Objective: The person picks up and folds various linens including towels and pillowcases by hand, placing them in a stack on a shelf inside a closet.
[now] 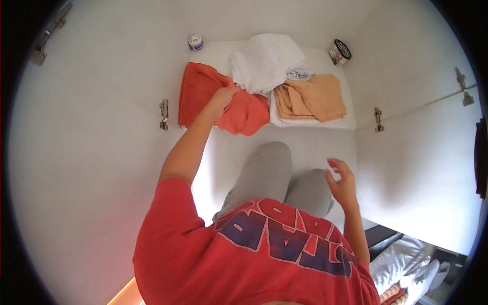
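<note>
My left hand (225, 100) grips a coral-red cloth (246, 112), which hangs bunched at the shelf's front edge. Behind and left of it, a folded darker red cloth (198, 89) lies on the white cabinet shelf (217, 47). A folded white cloth (268, 61) sits at the middle back. To the right, folded orange cloths (316, 97) rest on a white cloth (284, 122); a clear wrapper with printing (298, 74) shows behind them. My right hand (343, 183) is raised over my right knee, fingers apart, holding nothing.
A small round container (195, 42) stands in the shelf's back left corner, and a black-lidded tub (339, 52) at the back right. Cabinet doors with metal hinges (164, 114) flank me on both sides. White bedding (396, 259) shows at the lower right, beyond the right door.
</note>
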`<state>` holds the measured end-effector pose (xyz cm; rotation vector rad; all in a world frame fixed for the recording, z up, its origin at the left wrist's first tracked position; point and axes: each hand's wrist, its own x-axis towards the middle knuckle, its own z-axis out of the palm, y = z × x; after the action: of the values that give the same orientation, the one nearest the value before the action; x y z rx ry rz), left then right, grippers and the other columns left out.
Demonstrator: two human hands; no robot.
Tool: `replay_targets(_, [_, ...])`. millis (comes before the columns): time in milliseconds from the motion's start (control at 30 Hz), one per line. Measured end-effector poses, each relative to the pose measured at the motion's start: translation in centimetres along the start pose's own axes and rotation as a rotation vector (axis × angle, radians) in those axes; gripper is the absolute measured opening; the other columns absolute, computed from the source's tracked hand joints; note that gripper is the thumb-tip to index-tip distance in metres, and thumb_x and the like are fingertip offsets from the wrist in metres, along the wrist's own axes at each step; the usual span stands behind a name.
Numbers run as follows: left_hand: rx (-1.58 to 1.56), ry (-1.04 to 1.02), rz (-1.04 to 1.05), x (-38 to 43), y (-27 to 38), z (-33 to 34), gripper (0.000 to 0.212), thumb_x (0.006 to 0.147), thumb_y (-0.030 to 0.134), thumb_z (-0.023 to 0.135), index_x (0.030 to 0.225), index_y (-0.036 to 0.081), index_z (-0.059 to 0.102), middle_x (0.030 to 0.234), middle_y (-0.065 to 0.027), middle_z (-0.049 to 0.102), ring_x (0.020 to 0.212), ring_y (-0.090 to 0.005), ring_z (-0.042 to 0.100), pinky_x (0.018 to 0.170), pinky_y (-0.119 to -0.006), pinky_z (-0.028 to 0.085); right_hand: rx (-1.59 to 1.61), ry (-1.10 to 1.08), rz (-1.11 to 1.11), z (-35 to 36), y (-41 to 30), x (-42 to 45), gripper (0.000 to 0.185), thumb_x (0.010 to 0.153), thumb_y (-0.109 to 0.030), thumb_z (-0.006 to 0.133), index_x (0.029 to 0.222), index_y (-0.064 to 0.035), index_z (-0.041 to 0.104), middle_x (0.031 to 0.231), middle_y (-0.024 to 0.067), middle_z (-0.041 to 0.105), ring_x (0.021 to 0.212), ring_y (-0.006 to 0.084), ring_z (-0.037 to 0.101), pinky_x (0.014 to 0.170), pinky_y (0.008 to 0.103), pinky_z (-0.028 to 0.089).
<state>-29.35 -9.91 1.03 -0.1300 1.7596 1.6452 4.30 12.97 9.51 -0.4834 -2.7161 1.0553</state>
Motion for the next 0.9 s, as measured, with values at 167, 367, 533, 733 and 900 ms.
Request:
replay_targets(167, [-0.319,-0.456,-0.055,-8.8,9.0,9.3,0.022,0.088,0.024,0.054,0.096,0.004,0.052,0.096,-0.0076,0.055,0.089,-0.0198,0.054,0.08,-0.035,0.045,0.341,0.072,-0.096,4.6,-5.3,4.0,0.094,0.066,-0.019,0.076,0.137,-0.0022,0.018,0.136,0.0186,0.032,0.125,0.0302,0.034,0.101,0.0407,0.029])
replay_targets(367, [-0.482,-0.558,-0.055,-13.7,9.5,16.9,0.021,0.092,0.022,0.046,0.1,0.003,0.048,0.097,-0.0097,0.054,0.09,-0.0232,0.055,0.086,-0.041,0.046,0.306,0.431,-0.182,3.3,-7.9,6.1,0.098,0.063,-0.015,0.075,0.138,-0.0008,0.012,0.135,0.0204,0.031,0.125,0.0316,0.033,0.1,0.0405,0.031])
replay_targets(533, [-0.616,-0.558,-0.056,-17.2,9.1,19.8,0.023,0.092,0.018,0.042,0.104,0.0,0.045,0.103,-0.013,0.051,0.099,-0.0242,0.052,0.094,-0.043,0.043,0.254,0.541,-0.201,-1.6,-5.6,4.2,0.078,0.065,-0.005,0.069,0.132,-0.0059,0.028,0.125,0.0162,0.044,0.11,0.0274,0.048,0.087,0.0346,0.043])
replay_targets(733, [-0.562,-0.667,-0.033,-18.4,8.3,21.9,0.026,0.092,0.021,0.042,0.107,0.0,0.044,0.107,-0.0115,0.05,0.099,-0.0235,0.052,0.095,-0.04,0.042,0.344,0.572,-0.167,-5.9,-4.8,2.3,0.031,0.078,0.002,0.052,0.108,-0.0021,0.055,0.098,0.0067,0.061,0.087,0.0138,0.057,0.078,0.0247,0.046])
replay_targets(900, [0.36,-0.331,1.083,-21.1,5.8,19.5,0.043,0.074,0.021,0.067,0.109,0.007,0.048,0.107,-0.0116,0.053,0.103,-0.0261,0.049,0.09,-0.039,0.039,0.714,0.444,-0.13,-11.3,-4.9,1.0,0.024,0.084,0.003,0.043,0.102,-0.0015,0.059,0.092,0.0013,0.061,0.083,0.0088,0.056,0.075,0.0216,0.045])
